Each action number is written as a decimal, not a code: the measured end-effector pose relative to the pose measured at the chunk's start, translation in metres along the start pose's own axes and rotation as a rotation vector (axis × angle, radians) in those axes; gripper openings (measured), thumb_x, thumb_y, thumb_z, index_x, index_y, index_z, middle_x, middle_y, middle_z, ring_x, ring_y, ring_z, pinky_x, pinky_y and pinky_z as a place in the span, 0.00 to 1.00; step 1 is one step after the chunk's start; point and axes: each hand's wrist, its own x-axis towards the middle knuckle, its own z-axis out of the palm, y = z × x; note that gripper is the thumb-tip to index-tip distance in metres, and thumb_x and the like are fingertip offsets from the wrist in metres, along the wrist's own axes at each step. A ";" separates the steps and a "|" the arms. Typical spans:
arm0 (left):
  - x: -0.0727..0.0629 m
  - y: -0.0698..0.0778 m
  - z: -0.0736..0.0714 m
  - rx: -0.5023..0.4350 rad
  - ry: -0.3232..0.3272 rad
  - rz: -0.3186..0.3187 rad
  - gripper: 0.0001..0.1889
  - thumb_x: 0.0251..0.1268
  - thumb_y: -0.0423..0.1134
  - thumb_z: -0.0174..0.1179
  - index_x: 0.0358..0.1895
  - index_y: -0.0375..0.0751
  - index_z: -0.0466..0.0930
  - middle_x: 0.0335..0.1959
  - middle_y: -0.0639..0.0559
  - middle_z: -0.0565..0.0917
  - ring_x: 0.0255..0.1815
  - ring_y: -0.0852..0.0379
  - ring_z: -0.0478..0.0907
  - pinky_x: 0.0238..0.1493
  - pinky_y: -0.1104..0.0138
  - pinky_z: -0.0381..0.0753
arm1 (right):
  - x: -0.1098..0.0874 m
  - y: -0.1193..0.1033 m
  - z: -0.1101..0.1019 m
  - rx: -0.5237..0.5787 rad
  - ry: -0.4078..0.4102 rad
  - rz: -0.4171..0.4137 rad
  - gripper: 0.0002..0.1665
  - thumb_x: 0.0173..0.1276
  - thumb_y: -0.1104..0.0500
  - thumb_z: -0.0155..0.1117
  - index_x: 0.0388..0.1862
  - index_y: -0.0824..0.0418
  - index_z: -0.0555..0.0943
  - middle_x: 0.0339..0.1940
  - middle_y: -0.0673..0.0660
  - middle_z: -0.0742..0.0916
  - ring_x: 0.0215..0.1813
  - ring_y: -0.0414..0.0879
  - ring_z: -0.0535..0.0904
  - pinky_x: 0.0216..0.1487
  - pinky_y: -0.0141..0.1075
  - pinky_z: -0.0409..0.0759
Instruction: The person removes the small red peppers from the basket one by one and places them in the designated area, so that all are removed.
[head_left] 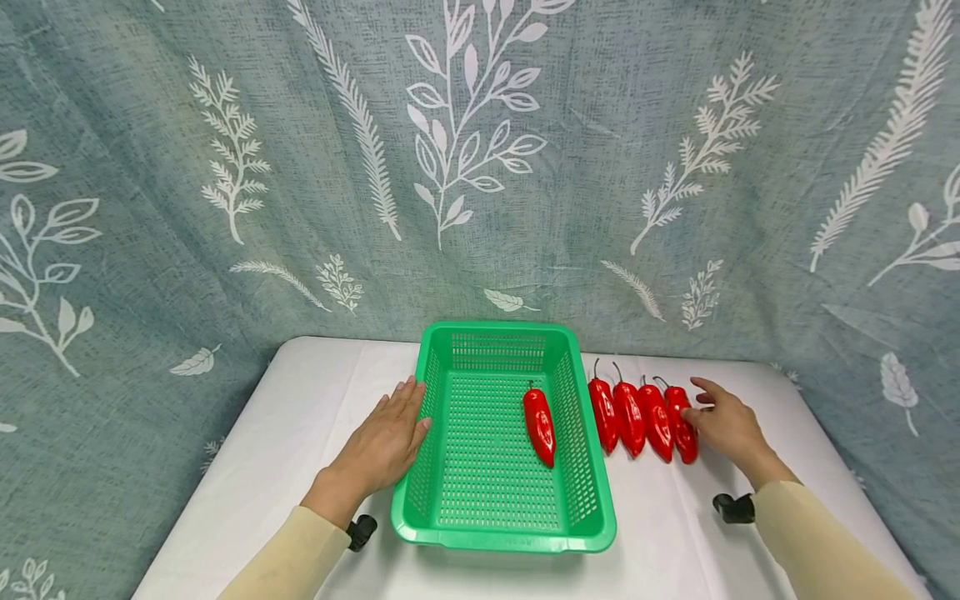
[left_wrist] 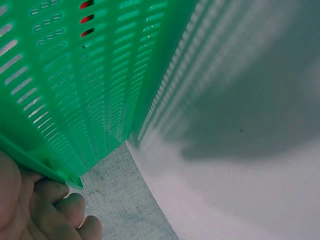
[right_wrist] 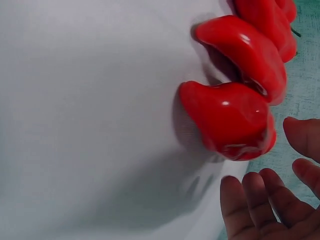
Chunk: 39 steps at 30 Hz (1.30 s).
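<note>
A green plastic basket (head_left: pixel 498 500) with slotted walls stands on the table, and one red chili pepper (head_left: pixel 539 427) lies inside it toward the right. My left hand (head_left: pixel 386 433) rests along the basket's left rim, its fingers straight. In the left wrist view, fingertips (left_wrist: pixel 70 207) show beside the green rim. To the right of the basket, several glossy red chili peppers lie in a row, stems toward the back. My right hand (head_left: pixel 727 423) is at the rightmost chili pepper (head_left: pixel 681 425). In the right wrist view its thumb and fingers are spread beside that chili pepper (right_wrist: pixel 227 120), with a gap visible.
A white cloth (head_left: pixel 660 533) covers the table. Behind and at the sides hangs a grey-green curtain (head_left: pixel 570 217) with white leaf patterns, close to the table's back edge. Small black wrist cameras (head_left: pixel 362 532) sit below both wrists.
</note>
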 end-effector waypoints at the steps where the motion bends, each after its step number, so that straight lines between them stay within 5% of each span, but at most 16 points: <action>1: 0.000 0.000 0.000 0.001 0.000 0.001 0.34 0.89 0.49 0.42 0.84 0.28 0.50 0.86 0.34 0.53 0.87 0.38 0.50 0.86 0.46 0.53 | -0.001 -0.002 -0.001 -0.008 0.006 -0.008 0.43 0.76 0.57 0.62 0.84 0.68 0.58 0.71 0.80 0.73 0.64 0.74 0.75 0.54 0.60 0.85; 8: -0.002 -0.001 -0.002 0.005 -0.004 -0.005 0.35 0.89 0.49 0.42 0.84 0.28 0.50 0.86 0.34 0.52 0.87 0.38 0.50 0.86 0.45 0.53 | -0.010 -0.035 -0.009 -0.044 0.033 -0.073 0.41 0.77 0.55 0.62 0.82 0.70 0.61 0.70 0.79 0.74 0.65 0.74 0.74 0.53 0.63 0.85; 17: -0.006 -0.004 -0.005 0.013 -0.008 -0.004 0.35 0.89 0.49 0.42 0.84 0.27 0.50 0.86 0.32 0.52 0.87 0.36 0.51 0.86 0.45 0.54 | -0.032 -0.125 -0.021 -0.016 0.048 -0.244 0.37 0.78 0.54 0.62 0.79 0.71 0.66 0.68 0.76 0.79 0.61 0.69 0.81 0.53 0.59 0.86; 28: -0.006 -0.005 -0.004 0.022 0.010 -0.016 0.34 0.89 0.48 0.44 0.83 0.27 0.51 0.85 0.32 0.54 0.87 0.37 0.51 0.86 0.45 0.54 | -0.036 -0.229 0.005 -0.078 -0.127 -0.420 0.37 0.77 0.58 0.61 0.81 0.67 0.65 0.71 0.73 0.80 0.66 0.67 0.82 0.62 0.60 0.84; 33: -0.005 -0.003 -0.003 0.021 0.007 -0.010 0.34 0.88 0.47 0.45 0.83 0.27 0.52 0.85 0.32 0.54 0.86 0.36 0.52 0.86 0.45 0.55 | -0.025 -0.248 0.029 -0.106 -0.260 -0.423 0.39 0.74 0.60 0.64 0.81 0.67 0.66 0.71 0.73 0.79 0.68 0.69 0.79 0.64 0.59 0.82; 39: -0.003 0.001 -0.003 0.021 -0.017 -0.011 0.34 0.89 0.49 0.43 0.84 0.29 0.50 0.86 0.34 0.53 0.87 0.38 0.50 0.87 0.47 0.53 | -0.014 -0.251 0.047 -0.103 -0.411 -0.373 0.44 0.68 0.67 0.65 0.83 0.64 0.64 0.75 0.72 0.76 0.70 0.66 0.78 0.54 0.44 0.83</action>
